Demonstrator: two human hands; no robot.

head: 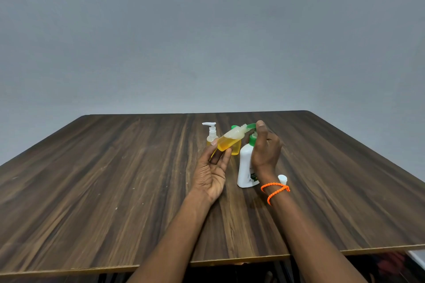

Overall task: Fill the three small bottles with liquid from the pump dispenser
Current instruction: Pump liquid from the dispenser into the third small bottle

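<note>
Toward the far edge of the worktop (115, 179), the left hand (210, 174) pinches a small tilted bottle (226, 143) of yellow liquid, mouth under the green nozzle, while the right hand (265, 148) presses the pump dispenser (246, 165) with a fingertip, apparently to fill it.

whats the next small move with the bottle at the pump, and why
Probably press the green pump head down with the right hand: the left hand holds the small bottle tilted with its mouth at the spout, and it looks only partly full.
</note>
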